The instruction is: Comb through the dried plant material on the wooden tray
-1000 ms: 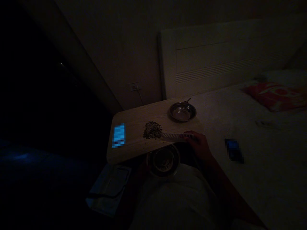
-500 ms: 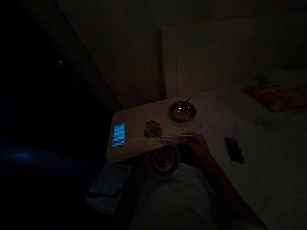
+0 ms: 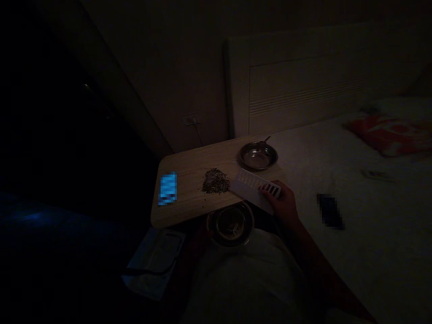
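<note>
The light is very dim. My right hand [image 3: 281,202] is closed on a flat white slotted plate [image 3: 251,189] whose exact kind I cannot make out. Its left end lies against a heap of small dark seeds or grains [image 3: 216,181] on the wooden tabletop [image 3: 184,166]. Just below the table's near edge a round metal bowl [image 3: 249,236] is held, with some dark bits inside. At its left rim is my left hand [image 3: 204,231], deep in shadow, seemingly gripping it.
A second metal bowl [image 3: 258,156] with a handle sticking up behind it stands at the table's back right. A bright blurred-out rectangle [image 3: 168,188] lies at the left. A dark blurred object [image 3: 330,211] and a red patterned cloth or pillow [image 3: 388,132] lie on the bed [image 3: 310,162].
My right hand has turned the white slotted plate from edge-on to showing its broad face, its left end still by the heap. The bowl stays in place.
</note>
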Demonstrator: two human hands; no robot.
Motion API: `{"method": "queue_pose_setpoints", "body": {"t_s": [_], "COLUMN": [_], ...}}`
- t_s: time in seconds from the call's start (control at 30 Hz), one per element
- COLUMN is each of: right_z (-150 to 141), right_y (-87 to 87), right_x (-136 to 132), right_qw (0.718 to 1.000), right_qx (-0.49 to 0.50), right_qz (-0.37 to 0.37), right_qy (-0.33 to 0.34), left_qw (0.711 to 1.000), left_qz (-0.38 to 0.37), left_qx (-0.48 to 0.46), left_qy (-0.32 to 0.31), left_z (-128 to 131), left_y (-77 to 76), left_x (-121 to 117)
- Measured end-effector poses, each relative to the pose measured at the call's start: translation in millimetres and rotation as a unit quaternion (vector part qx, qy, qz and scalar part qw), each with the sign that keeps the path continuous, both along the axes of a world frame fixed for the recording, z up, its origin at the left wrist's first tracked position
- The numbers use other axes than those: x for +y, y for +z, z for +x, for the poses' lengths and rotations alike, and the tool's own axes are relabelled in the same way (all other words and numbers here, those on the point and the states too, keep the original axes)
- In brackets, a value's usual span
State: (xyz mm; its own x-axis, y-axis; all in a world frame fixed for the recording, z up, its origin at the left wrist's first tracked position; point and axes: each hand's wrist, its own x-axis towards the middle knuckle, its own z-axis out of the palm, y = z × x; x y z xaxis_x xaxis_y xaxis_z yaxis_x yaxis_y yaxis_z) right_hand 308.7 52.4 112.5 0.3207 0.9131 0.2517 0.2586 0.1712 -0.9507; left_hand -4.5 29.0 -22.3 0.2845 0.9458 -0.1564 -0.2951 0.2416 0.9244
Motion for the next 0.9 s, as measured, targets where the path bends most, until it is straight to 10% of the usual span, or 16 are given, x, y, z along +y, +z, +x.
{"method": "queue_pose_setpoints", "body": {"t_s": [0.27,0.6,0.9], "right_z": [-4.7,-1.2,-8.7], "right_y": [-13.1,-15.5,-14.0], "right_x": [-0.6,0.6,-2.6], "right_qw": [0.991,0.998,0.997], "right_qx": [-0.019,-0.047,-0.040], "right_qz": [-0.068,-0.051,-0.050], "right_qy": [0.116,-0.007,0.044], "left_qw": [0.998,1.000,1.000], "left_qz": [-0.020,0.001,-0.002], "left_qx": [-0.055,0.018,-0.017], "left_qy": [-0.033,-0.003,-0.022], "left_z": [2.5,-4.3,-2.1], "left_y": [-0.6,-12.5,-9.1], "left_x": [1.4,-0.2,1.6]}}
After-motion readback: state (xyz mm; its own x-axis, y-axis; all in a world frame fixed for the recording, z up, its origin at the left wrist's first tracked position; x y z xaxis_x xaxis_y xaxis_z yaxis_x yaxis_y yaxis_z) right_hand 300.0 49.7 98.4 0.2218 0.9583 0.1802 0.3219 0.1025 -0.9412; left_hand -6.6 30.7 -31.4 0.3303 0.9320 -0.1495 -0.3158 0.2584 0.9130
